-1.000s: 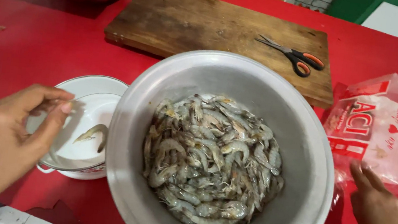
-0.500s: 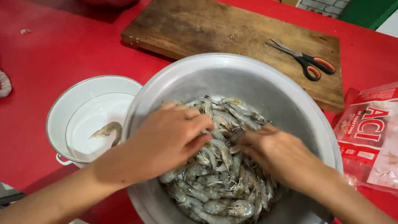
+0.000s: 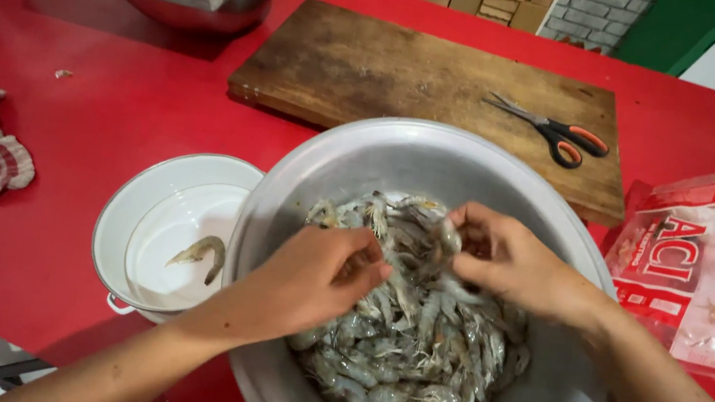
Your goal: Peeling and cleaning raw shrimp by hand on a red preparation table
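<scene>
- A big round metal bowl (image 3: 362,161) is set on the red table, close to the camera. It is grey and shiny — its inside wall is bare near the top.
- A heap of raw shrimp (image 3: 421,345) is piled in the bottom of the bowl. They are grey and see-through, with thin legs and feelers, all tangled up.
- One small shrimp (image 3: 447,236) is pinched at the top of the heap — it is lifted a little above the others.
</scene>
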